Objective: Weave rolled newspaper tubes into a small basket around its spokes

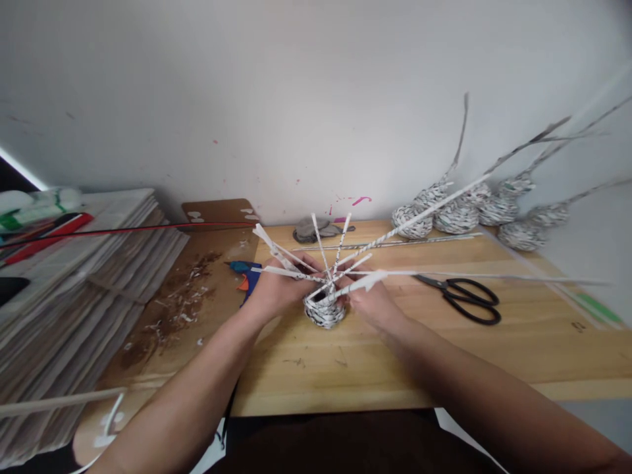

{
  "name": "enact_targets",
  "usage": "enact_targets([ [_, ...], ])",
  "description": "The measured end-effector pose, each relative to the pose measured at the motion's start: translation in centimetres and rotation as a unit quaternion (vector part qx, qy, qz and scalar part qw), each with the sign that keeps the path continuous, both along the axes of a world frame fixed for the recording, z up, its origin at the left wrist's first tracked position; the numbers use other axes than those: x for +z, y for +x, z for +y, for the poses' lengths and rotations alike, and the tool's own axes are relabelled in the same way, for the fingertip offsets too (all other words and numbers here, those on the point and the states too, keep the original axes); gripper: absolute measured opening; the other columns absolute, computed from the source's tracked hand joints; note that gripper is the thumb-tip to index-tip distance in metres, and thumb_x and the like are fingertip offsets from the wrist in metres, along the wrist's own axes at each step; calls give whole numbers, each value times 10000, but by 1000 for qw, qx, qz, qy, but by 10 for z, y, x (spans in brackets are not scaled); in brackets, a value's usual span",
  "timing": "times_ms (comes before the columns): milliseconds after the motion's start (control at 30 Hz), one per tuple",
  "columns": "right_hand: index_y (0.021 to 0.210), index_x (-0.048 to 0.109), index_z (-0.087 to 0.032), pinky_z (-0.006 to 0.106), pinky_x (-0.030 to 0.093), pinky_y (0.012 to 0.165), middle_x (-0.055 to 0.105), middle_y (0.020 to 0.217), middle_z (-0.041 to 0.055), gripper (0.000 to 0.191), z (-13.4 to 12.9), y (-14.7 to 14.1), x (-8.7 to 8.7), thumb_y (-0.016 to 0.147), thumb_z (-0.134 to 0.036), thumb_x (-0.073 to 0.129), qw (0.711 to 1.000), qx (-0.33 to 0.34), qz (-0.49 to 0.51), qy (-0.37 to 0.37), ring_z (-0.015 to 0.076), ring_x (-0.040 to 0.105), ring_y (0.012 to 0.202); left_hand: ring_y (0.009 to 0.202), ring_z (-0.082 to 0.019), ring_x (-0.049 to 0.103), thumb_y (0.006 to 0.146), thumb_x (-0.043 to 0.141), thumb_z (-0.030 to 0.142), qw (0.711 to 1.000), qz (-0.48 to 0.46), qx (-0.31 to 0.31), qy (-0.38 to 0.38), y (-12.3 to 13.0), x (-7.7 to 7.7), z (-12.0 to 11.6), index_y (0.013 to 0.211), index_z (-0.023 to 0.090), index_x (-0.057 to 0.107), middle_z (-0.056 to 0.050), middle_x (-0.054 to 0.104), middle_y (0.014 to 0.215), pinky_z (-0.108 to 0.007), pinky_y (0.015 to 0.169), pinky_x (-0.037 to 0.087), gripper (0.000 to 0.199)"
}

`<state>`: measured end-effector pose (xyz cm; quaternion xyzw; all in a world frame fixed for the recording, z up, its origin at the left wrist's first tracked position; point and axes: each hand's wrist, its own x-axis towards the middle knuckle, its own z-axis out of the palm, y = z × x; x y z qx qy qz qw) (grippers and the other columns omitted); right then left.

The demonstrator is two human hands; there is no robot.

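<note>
Between my hands, low over the wooden table, is a small round basket (324,316) woven from rolled newspaper. Several paper spokes fan up and outward from its top. My left hand (282,289) grips the basket and spokes from the left, fingers curled behind them. On the other side my right hand (369,297) is closed at the basket's rim, its fingertips partly hidden by spokes. One long twisted paper tube (419,216) runs from the basket toward the upper right, and another thin strip (474,274) stretches right.
Black-handled scissors (471,299) lie on the table (395,368) at right. Several finished woven pieces (457,214) stand against the wall. A blue glue gun (251,283) is behind my left wrist. Stacked newspapers (83,316) fill the left side. A grey cloth-like item (309,230) lies at the back.
</note>
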<state>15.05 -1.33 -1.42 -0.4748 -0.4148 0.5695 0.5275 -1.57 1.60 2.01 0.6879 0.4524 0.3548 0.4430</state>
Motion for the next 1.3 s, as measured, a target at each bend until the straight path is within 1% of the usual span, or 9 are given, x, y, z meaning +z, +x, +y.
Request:
enact_targets([
  [133, 690, 632, -198, 230, 394, 377, 579, 493, -41, 212, 2, 6, 7, 750, -385, 710, 994, 71, -81, 7, 114, 494, 393, 585, -139, 639, 683, 748, 233, 1000, -10, 7, -3, 1, -1, 0, 749, 147, 697, -25, 720, 679, -205, 522, 491, 119],
  [233, 684, 673, -195, 250, 447, 457, 672, 585, 4, 154, 1, 11, 13, 740, -329, 727, 980, 44, -191, 44, 151, 597, 505, 574, -137, 631, 662, 756, 215, 1000, -16, 8, -9, 2, 1, -2, 730, 148, 686, -20, 711, 659, -202, 510, 480, 118],
  [333, 685, 710, -208, 274, 485, 537, 729, 671, 26, 97, -2, 17, 16, 736, -285, 742, 951, -4, -294, 99, 187, 664, 612, 593, -144, 639, 662, 758, 214, 1000, -8, 18, -5, 3, 1, -3, 728, 150, 694, -22, 712, 665, -213, 535, 492, 113],
  [500, 804, 756, -247, 336, 512, 658, 756, 739, 29, 65, -11, 24, 16, 812, -265, 694, 880, 3, -420, 222, 223, 687, 687, 590, -146, 640, 677, 759, 225, 999, -24, 23, -12, 3, -9, -1, 755, 150, 687, -28, 711, 679, -218, 531, 490, 130],
  [667, 988, 721, -249, 354, 522, 790, 750, 984, 76, 207, -14, 23, 16, 858, -153, 591, 834, 69, -437, 329, 235, 684, 884, 585, -140, 629, 718, 737, 255, 1000, -26, 16, 7, 2, -15, 0, 797, 152, 680, -37, 709, 701, -216, 514, 482, 143],
  [800, 968, 663, -213, 356, 503, 793, 708, 930, 84, 198, -12, 20, 13, 840, -114, 550, 812, 64, -462, 350, 234, 650, 874, 631, -171, 662, 691, 747, 263, 1000, -17, 16, 2, 4, -8, -2, 779, 146, 697, -51, 724, 710, -243, 558, 519, 155],
  [967, 926, 563, -215, 288, 457, 655, 622, 789, 21, 120, -13, 16, 8, 832, -141, 555, 855, 38, -424, 296, 178, 585, 697, 728, -204, 708, 718, 690, 208, 999, 18, 26, 37, 5, -3, -3, 797, 158, 739, -50, 765, 776, -275, 667, 550, 105],
  [1100, 911, 593, -217, 306, 468, 753, 648, 867, 32, 130, -12, 14, 11, 844, -119, 538, 887, 48, -353, 292, 187, 609, 808, 729, -205, 707, 758, 673, 242, 999, 24, 16, 39, 4, -6, -4, 814, 154, 742, -51, 769, 790, -276, 662, 546, 124],
  [1300, 796, 596, -210, 261, 451, 595, 594, 676, -20, 122, -10, 13, 12, 853, -301, 656, 956, 48, -227, 182, 146, 560, 630, 730, -191, 693, 755, 700, 282, 1000, 25, 4, 19, 5, -7, -5, 841, 152, 732, -47, 758, 798, -265, 675, 537, 160],
])
